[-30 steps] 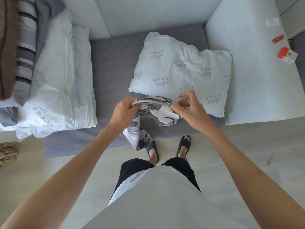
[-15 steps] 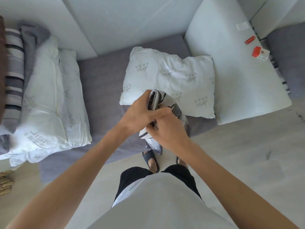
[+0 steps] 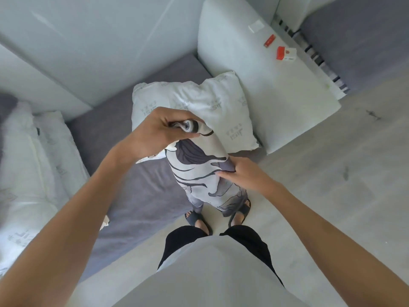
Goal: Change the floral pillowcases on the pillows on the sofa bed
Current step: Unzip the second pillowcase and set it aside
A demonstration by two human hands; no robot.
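Observation:
A floral pillowcase (image 3: 203, 173), white with grey leaf shapes, hangs down in front of me over my feet. My left hand (image 3: 159, 134) grips its bunched top end, raised above the sofa bed (image 3: 141, 191). Lower down, my right hand (image 3: 241, 173) pinches the cloth at its right side. Behind the pillowcase a bare white pillow (image 3: 212, 107) with grey printed lettering lies on the grey seat, against the armrest. Two more bare white pillows (image 3: 28, 173) are stacked at the left.
The wide pale armrest (image 3: 265, 89) at the right carries a red and white box (image 3: 286, 54), a small red item (image 3: 269, 41) and a white card (image 3: 256, 27). Pale back cushions (image 3: 99, 47) stand behind the seat. Light wooden floor (image 3: 321, 185) stretches to the right.
My left hand has lifted the bunched end of the pillowcase upward. My right hand has slid down its side, so the cloth now hangs long. The view has shifted toward the right.

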